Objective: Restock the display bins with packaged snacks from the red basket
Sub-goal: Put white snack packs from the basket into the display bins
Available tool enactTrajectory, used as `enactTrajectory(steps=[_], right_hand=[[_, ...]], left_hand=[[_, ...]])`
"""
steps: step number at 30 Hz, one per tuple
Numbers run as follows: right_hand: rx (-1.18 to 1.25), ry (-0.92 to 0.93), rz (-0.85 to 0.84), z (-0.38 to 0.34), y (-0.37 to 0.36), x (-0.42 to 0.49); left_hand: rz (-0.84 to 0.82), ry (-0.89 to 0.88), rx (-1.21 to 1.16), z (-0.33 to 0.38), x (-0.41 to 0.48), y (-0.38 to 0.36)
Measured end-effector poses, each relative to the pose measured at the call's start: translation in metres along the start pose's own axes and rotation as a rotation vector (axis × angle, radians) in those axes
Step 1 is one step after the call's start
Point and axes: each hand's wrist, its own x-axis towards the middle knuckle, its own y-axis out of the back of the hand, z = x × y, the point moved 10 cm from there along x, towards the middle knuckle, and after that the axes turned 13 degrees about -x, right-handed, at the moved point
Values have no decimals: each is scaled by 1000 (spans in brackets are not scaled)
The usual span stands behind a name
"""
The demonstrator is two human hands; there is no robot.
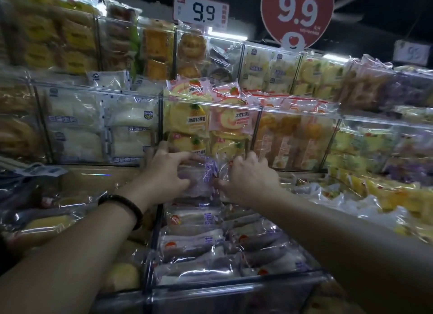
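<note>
Shop shelf, tiers of clear bins, price signs (201,10) at upper centre. At frame centre, left hand (168,173) and right hand (248,178) close together, both gripping purple pack (202,176) above far end of lower bin (234,288), probably to continue rows there. Basket not visible.

The scene is dimly lit. Light is given by white strips (226,35) high at the back. Glare is seen on the clear wrappers (199,270). The left and right edges are blurred and bent.
</note>
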Motion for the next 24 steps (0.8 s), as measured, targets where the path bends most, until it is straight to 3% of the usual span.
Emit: enactTrajectory(steps=[5, 9, 15, 19, 24], right_hand=[[75, -5, 5, 0, -1, -2], [294, 74, -72, 19, 13, -22], [290, 164, 20, 86, 48, -88], [285, 205, 48, 122, 68, -132], [368, 154, 7, 160, 66, -181]], left_hand=[[-10, 1, 44, -4, -1, -1], [3, 24, 68, 5, -13, 5], [174, -59, 148, 57, -27, 35], [68, -116, 107, 118, -49, 25], [-239, -135, -113, 199, -129, -43]])
